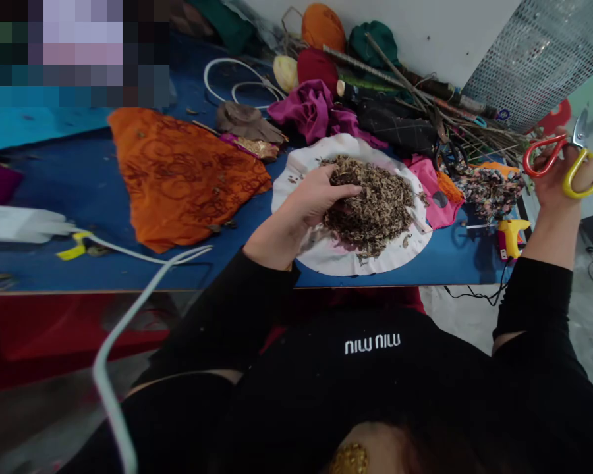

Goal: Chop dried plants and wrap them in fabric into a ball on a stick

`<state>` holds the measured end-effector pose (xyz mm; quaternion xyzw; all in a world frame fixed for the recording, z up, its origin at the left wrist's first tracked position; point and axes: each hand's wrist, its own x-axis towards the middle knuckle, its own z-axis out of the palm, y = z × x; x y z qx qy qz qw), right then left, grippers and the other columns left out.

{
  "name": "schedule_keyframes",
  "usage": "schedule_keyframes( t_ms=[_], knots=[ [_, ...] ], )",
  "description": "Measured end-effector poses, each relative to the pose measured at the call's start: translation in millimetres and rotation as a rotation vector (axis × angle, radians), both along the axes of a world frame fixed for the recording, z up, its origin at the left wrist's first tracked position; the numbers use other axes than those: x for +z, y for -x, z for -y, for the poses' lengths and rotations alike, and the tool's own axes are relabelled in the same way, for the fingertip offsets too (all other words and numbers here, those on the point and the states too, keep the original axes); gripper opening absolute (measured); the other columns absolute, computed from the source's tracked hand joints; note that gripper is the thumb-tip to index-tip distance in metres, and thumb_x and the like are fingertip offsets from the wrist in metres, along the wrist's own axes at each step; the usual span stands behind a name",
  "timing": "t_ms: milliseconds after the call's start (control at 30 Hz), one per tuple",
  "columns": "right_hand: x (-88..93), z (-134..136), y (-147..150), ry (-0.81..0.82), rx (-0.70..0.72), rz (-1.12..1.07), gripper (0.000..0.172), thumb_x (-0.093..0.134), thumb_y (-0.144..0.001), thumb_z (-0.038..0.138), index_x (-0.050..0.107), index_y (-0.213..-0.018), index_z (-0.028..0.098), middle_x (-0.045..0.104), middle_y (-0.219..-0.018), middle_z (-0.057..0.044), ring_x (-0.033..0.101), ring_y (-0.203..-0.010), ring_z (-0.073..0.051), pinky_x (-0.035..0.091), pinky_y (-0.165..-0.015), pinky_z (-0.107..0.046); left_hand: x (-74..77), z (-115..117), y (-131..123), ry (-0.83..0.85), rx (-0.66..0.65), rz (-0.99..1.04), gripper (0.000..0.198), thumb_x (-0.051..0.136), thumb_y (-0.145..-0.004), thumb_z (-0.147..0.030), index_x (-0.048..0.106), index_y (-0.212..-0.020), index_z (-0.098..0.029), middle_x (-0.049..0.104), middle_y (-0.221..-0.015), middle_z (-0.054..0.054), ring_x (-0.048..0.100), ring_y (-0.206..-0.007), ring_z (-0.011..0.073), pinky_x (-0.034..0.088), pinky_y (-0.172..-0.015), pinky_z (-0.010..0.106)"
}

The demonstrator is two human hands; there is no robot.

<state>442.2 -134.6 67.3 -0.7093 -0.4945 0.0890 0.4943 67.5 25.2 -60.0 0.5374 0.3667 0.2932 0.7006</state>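
Head view: left hand point(317, 196) fingers-deep in brown shreds point(378, 209), grip hidden; right hand point(556, 181) gripping scissors point(579, 134).

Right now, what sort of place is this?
Probably a craft workspace: scissors with red and yellow handles, a yellow glue gun, and an orange cloth spread on a blue table.

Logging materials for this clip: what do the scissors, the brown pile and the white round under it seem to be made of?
Scissors: shiny blades, probably steel; smooth red and yellow handles, likely plastic-coated. Brown pile: dry-looking, matt, crumbled flakes, perhaps plant matter. White round: matt, probably fabric, given its soft, rippled edge.
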Motion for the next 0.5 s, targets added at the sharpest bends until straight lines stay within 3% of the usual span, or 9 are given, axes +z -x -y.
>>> schedule_keyframes(
  t_ms=[133,233,333,433,500],
  knots=[
    [-13.0,27,55,0.032,0.037,-0.018,0.067,0.071,-0.078,0.082,0.07,-0.127,0.037,0.071,-0.089,-0.005,0.071,-0.083,-0.025,0.055,-0.065,-0.038,0.3,1,-1,-0.005,0.0,0.004,0.046,0.084,-0.064,-0.022,0.068,-0.107,-0.018,0.074,-0.099,0.007,0.072,-0.095,0.0272,0.065,-0.083,0.042],
    [-12.9,34,61,0.036,0.057,-0.076,0.068,0.068,-0.08,0.081,0.068,-0.131,0.036,0.068,-0.084,-0.004,0.068,-0.077,-0.024,0.054,-0.065,-0.038,0.3,0,-1,-0.008,0.0,-0.016,0.048,0.084,-0.065,-0.024,0.067,-0.108,-0.017,0.074,-0.101,0.008,0.073,-0.096,0.0278,0.065,-0.087,0.044],
    [-15.9,26,59,-0.035,0.124,-0.298,0.071,0.064,-0.077,0.086,0.068,-0.128,0.036,0.059,-0.075,0.001,0.058,-0.064,-0.018,0.052,-0.063,-0.036,0.5,-1,-1,-0.036,0.0,-0.038,0.047,0.084,-0.066,-0.026,0.067,-0.108,-0.015,0.074,-0.103,0.008,0.072,-0.1,0.0285,0.063,-0.094,0.047],
    [-36.3,18,81,0.038,0.259,-0.498,0.078,0.074,-0.071,0.082,0.067,-0.132,0.033,0.056,-0.075,0.003,0.05,-0.057,-0.014,0.049,-0.06,-0.035,-0.8,-1,-1,-0.08,0.007,-0.016,0.051,0.083,-0.068,-0.027,0.066,-0.114,-0.015,0.074,-0.109,0.009,0.071,-0.106,0.0295,0.06,-0.101,0.05],
    [-55.8,17,106,0.124,0.311,-0.359,0.078,0.077,-0.074,0.074,0.066,-0.134,0.027,0.061,-0.08,0.001,0.052,-0.06,-0.015,0.048,-0.061,-0.035,-3.4,-1,-2,-0.116,0.016,0.009,0.055,0.081,-0.07,-0.027,0.065,-0.121,-0.015,0.074,-0.114,0.009,0.071,-0.111,0.0299,0.059,-0.103,0.051]
  ],
)
